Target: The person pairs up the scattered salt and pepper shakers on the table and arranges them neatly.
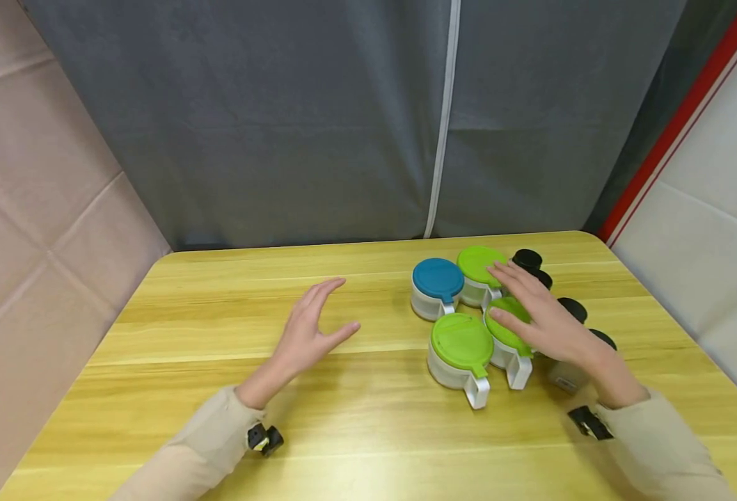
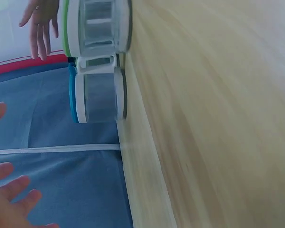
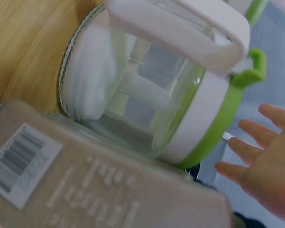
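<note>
My left hand [image 1: 303,337] hovers over the table's middle, thumb and fingers spread apart, holding nothing. To its right stands a clear jar with a blue lid [image 1: 438,278] and white handle. Three similar jars have green lids: a near one [image 1: 462,342], one at the back [image 1: 477,263], and one partly under my right hand [image 1: 546,323]. That hand is stretched out above the jars, fingers extended and empty. In the right wrist view its fingers [image 3: 249,152] are apart from the green rim [image 3: 218,121] of a clear jar.
Several black-capped containers [image 1: 572,309] stand right of the green-lidded jars, partly hidden by my right arm. One brownish container [image 3: 109,175] bears a barcode label. The wooden table [image 1: 218,306] ends at a grey curtain [image 1: 280,139]; pale walls flank it.
</note>
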A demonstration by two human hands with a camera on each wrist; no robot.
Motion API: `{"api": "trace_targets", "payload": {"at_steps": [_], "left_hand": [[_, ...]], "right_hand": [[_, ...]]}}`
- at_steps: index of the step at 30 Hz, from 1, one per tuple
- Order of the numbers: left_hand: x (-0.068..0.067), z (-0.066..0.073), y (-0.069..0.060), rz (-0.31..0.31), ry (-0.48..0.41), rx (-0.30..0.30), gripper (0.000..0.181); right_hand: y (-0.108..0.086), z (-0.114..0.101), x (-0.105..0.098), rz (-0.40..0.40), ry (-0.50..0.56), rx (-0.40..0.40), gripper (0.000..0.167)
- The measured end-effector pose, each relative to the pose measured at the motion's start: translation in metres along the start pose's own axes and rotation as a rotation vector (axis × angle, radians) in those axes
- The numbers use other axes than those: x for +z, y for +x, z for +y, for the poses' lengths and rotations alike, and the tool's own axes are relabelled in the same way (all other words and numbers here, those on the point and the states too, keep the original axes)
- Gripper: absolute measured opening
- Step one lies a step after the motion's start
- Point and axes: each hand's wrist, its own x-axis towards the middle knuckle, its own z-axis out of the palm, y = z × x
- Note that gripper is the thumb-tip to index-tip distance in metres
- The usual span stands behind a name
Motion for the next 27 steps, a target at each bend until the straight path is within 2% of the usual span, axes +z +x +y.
{"api": "trace_targets", "payload": {"at_steps": [5,7,15,20,23,27], "left_hand": [[0.001,0.005,0.001,-0.035,-0.148,-0.118,0.061],[0.002,0.007,0.001,-0.049,-0.201,-0.147,0.059],[-0.006,0.037,0.006,-0.064,-0.417,-0.207,0.050],[0.008,0.022,0.007,-0.085,-0.475,-0.234,0.051],[0.017,0.011,0.006,-0.095,-0.488,-0.241,0.052],[0.023,0.009,0.006,-0.107,-0.523,-0.262,0.052]], "right_hand": [[-0.005,0.003,-0.008,0.025,0.074,0.003,0.055],[-0.007,0.005,-0.011,0.032,0.098,0.010,0.053],[-0.016,0.014,-0.022,0.040,0.232,0.050,0.048],[-0.023,0.020,-0.030,0.075,0.293,0.066,0.045],[-0.027,0.025,-0.034,0.094,0.333,0.047,0.043],[-0.034,0.033,-0.038,0.101,0.387,0.023,0.042]]}}
